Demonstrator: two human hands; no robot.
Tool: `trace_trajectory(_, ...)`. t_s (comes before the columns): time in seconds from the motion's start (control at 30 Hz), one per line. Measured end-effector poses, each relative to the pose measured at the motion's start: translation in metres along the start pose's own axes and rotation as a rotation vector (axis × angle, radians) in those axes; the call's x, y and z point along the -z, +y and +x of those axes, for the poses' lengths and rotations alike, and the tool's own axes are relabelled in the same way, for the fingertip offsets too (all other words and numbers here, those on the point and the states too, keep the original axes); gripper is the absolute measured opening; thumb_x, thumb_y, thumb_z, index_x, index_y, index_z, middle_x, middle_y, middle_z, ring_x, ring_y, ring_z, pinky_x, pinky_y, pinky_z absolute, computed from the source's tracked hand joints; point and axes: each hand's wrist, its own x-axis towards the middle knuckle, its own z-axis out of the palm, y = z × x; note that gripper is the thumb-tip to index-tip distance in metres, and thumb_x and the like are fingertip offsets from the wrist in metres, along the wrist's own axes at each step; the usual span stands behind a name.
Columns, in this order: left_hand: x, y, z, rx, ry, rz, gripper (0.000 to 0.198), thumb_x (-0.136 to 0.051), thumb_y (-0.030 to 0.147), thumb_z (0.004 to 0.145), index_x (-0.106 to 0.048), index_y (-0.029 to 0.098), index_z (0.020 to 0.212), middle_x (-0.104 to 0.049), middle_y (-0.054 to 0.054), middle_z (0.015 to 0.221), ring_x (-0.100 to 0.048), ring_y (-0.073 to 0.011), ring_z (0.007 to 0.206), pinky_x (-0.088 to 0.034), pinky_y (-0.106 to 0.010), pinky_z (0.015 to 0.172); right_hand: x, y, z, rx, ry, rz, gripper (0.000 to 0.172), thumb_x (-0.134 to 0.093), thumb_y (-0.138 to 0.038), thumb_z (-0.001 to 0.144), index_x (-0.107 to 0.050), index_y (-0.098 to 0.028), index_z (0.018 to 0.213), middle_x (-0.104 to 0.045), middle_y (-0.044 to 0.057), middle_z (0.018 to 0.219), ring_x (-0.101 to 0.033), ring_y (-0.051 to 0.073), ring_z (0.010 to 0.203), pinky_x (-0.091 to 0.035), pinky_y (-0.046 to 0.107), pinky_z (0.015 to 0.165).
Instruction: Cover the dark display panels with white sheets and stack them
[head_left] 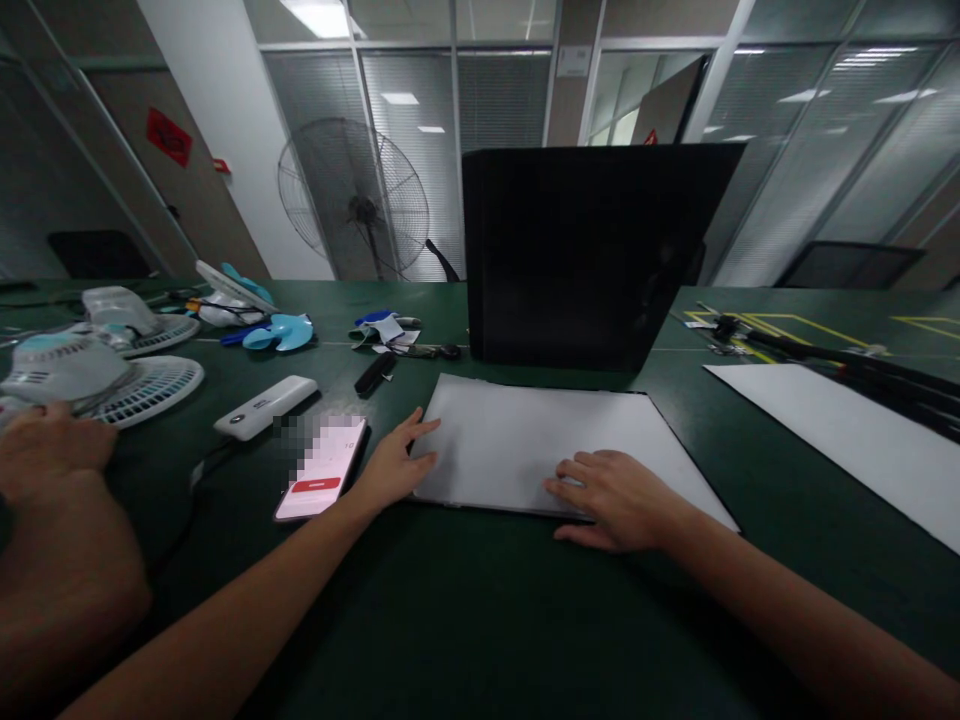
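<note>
A flat white rectangular panel [510, 430] with a thin dark edge lies on the green table before me. My left hand [397, 460] is at its left edge, fingers apart, with the fingertips over the white surface. Near the front edge, my right hand [611, 500] rests on the panel with fingers loosely bent and thumb apart; nothing shows in it. Left of my left hand lies a phone [330, 465] with a lit pinkish screen and a red button, partly blurred out. A white power bank [266, 408] sits beyond the phone.
A large black box [592, 260] stands behind the panel. Fan parts, including a white grille [150, 390] and blue blades [279, 333], lie left, by another person's hand [56, 440]. A second white sheet [840, 430] and black rods [885, 375] lie right.
</note>
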Motion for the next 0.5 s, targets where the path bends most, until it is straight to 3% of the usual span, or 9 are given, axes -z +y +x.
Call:
trace_trajectory(0.1, 0.002, 0.001, 0.0, -0.014, -0.056, 0.117, 0.054, -0.06, 0.034, 0.084, -0.064, 0.026, 0.137, -0.037, -0.005, 0.163, -0.035, -0.0355, 0.149, -0.028, -0.058, 0.122, -0.001, 0.003, 0.0, -0.01, -0.012, 0.035, 0.045, -0.051, -0.048, 0.099, -0.06, -0.022, 0.134, -0.064, 0.011, 0.117, -0.063, 0.023, 0.089, -0.052, 0.037, 0.074)
trace_trajectory(0.2, 0.005, 0.003, -0.001, -0.046, -0.122, 0.195, 0.052, -0.058, 0.043, 0.088, -0.065, 0.026, 0.136, -0.036, -0.007, 0.163, -0.031, -0.0362, 0.151, -0.021, -0.061, 0.123, -0.003, 0.006, -0.002, -0.009, -0.009, 0.072, 0.046, -0.05, -0.049, 0.099, -0.059, -0.024, 0.137, -0.062, 0.011, 0.12, -0.063, 0.022, 0.09, -0.051, 0.035, 0.073)
trace_trajectory(0.33, 0.011, 0.011, -0.005, -0.067, -0.238, 0.272, 0.063, -0.05, 0.056, 0.094, -0.052, 0.026, 0.148, -0.022, -0.008, 0.167, -0.019, -0.0369, 0.154, -0.017, -0.063, 0.123, -0.007, 0.012, -0.003, -0.023, -0.015, 0.108, 0.053, -0.047, -0.054, 0.099, -0.056, -0.025, 0.142, -0.061, 0.013, 0.122, -0.062, 0.024, 0.093, -0.052, 0.038, 0.076)
trace_trajectory(0.5, 0.011, 0.019, -0.014, -0.174, -0.284, 0.468, 0.066, -0.046, 0.045, 0.098, -0.037, 0.019, 0.157, -0.018, -0.012, 0.169, -0.012, -0.0313, 0.156, -0.014, -0.056, 0.126, -0.01, 0.021, -0.004, -0.052, -0.042, 0.16, 0.067, -0.046, -0.066, 0.095, -0.054, -0.023, 0.146, -0.058, 0.016, 0.123, -0.06, 0.03, 0.1, -0.051, 0.048, 0.084)
